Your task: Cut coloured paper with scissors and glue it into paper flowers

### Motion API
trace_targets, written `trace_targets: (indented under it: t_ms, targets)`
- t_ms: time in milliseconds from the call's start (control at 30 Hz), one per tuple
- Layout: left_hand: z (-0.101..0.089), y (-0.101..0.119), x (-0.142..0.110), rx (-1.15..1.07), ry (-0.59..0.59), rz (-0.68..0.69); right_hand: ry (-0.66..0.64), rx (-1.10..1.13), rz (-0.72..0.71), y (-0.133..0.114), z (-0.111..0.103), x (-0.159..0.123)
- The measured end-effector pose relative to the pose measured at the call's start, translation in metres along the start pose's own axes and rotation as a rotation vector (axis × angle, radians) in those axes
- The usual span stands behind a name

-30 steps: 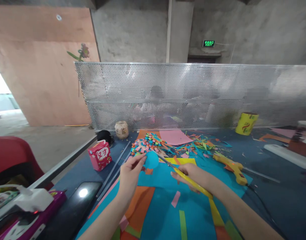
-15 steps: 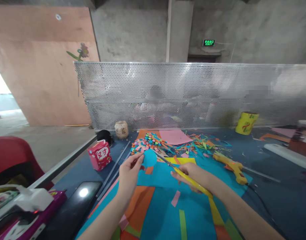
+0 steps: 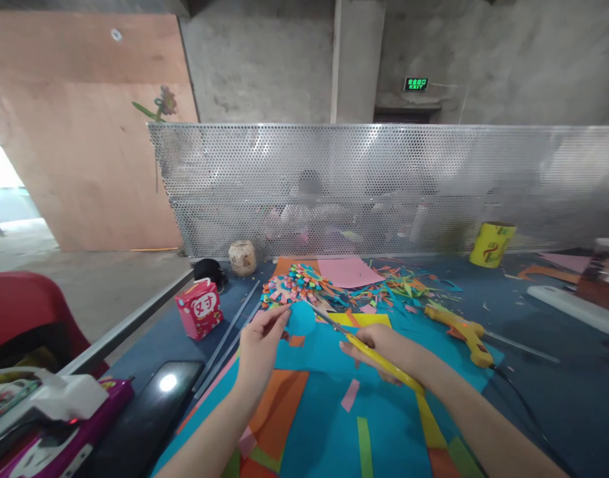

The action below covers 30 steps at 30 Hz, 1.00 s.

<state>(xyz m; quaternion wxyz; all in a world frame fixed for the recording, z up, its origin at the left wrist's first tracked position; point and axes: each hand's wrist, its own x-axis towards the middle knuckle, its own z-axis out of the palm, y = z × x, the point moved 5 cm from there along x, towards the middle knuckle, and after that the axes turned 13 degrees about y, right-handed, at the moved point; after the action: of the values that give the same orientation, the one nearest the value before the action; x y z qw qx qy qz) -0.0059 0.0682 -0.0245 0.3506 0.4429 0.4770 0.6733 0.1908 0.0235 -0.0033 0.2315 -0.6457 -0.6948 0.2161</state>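
Between the thumb and fingers of my left hand [image 3: 261,335] a round piece of blue paper [image 3: 302,318] is pinched by its left edge. My right hand [image 3: 384,348] is closed around yellow-handled scissors [image 3: 356,342]. Their blades point up and left, with the tips at the upper right edge of the blue circle. Below both hands lie sheets of blue paper [image 3: 329,425] and orange paper [image 3: 279,405], with a green strip [image 3: 364,445] and a small pink piece [image 3: 350,395] on top. Just beyond the circle sits a colourful fringed paper flower [image 3: 301,279].
A yellow glue gun [image 3: 463,332] with a cord lies at the right, near paper scraps [image 3: 404,285]. To the left are a phone [image 3: 149,411], a pink box [image 3: 199,309] and a power strip [image 3: 50,438]. A perforated metal screen [image 3: 334,192] stands behind the table; a person sits beyond it.
The blue circle has shifted and turned slightly against the scissor tips, with my left fingers moving a little to the right. My right hand and the scissors stay nearly still.
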Motion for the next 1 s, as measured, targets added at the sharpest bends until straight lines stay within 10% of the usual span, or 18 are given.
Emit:
trace_targets:
  t_ms: [1000]
  targets:
    - [-0.001,0.002,0.002,0.092,0.011,0.077,-0.082,0.029,0.095,0.008,0.010,0.000]
